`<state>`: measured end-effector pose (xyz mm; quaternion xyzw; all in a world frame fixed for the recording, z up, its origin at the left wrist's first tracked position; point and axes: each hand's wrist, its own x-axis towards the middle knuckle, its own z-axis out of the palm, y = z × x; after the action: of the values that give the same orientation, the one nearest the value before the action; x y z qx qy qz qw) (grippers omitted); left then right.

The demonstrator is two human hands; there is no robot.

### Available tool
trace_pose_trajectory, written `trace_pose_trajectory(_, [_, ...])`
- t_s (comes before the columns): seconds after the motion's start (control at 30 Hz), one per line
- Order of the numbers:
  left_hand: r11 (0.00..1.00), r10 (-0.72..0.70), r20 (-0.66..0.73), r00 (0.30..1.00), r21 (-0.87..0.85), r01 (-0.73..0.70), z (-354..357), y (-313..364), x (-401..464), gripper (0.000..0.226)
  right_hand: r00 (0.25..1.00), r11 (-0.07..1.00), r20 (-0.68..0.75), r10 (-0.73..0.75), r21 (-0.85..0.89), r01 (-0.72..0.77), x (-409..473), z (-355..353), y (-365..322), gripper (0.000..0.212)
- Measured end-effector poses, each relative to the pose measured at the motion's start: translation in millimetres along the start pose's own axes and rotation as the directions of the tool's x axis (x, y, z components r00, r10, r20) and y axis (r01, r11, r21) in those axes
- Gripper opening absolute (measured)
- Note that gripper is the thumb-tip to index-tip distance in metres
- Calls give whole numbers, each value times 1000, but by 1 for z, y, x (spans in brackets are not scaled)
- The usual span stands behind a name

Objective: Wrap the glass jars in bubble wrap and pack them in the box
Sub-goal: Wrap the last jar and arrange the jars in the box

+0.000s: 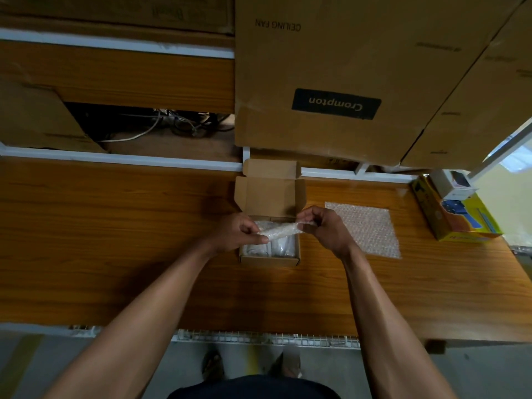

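Both hands (239, 230) (322, 226) pinch wrapped bundle (280, 229) | contents unclear | box (269, 259) beneath

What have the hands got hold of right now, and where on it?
A bubble-wrapped bundle, held level above the open box. The left hand pinches its left end; the right hand pinches its right end. What is inside the wrap cannot be told.

I see wooden table (115, 240). Open box (269, 259) sits mid-table toward far edge. Bubble wrap sheet (364, 228) flat to its right. Yellow carton (457, 220) at far right corner, white packet (454, 184) atop.
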<state>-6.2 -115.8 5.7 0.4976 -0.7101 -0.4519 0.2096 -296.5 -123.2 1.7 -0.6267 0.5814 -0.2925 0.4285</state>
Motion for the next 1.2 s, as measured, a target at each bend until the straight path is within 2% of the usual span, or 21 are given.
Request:
trace_pose_trajectory(0.1, [998,-4,-52,999,68,7,4,-10,3,27,1000,999,9,-7,-31,8,-1,3,0,20])
trace_pose_trajectory(0.2, [997,-67,-66,996,27,69,6,-18,0,25,1000,999,22,6,-52,-5,-4,6,1,19])
trace_pose_trajectory(0.37, [992,-122,-5,992,15,122,10,-35,-7,54,996,993,82,26,-117,-16,-9,20,9,19])
trace_pose_trajectory(0.6, [970,-107,-16,994,218,108,18,-42,-9,34,991,969,132,34,-248,0,-11,44,19,31])
trace_pose_trajectory(0.73, [956,-115,-22,993,269,116,24,-45,-11,31,989,893,138,-54,-437,109,-11,51,25,18])
trace_pose_trajectory(0.83, [947,-103,-37,994,303,109,28,-46,-11,31,981,813,141,-134,-550,190,-13,54,27,17])
trace_pose_trajectory(0.9, [943,-80,-34,996,322,86,28,-46,-10,29,971,804,183,-156,-547,232,-12,58,25,17])
trace_pose_trajectory(1.03, [926,-51,-5,999,373,49,27,-45,-9,28,960,795,169,-225,-538,281,-16,63,24,25])
trace_pose_trajectory(1.2, [922,-48,0,999,385,44,30,-47,-6,26,938,760,169,-301,-552,343,-20,69,31,23])
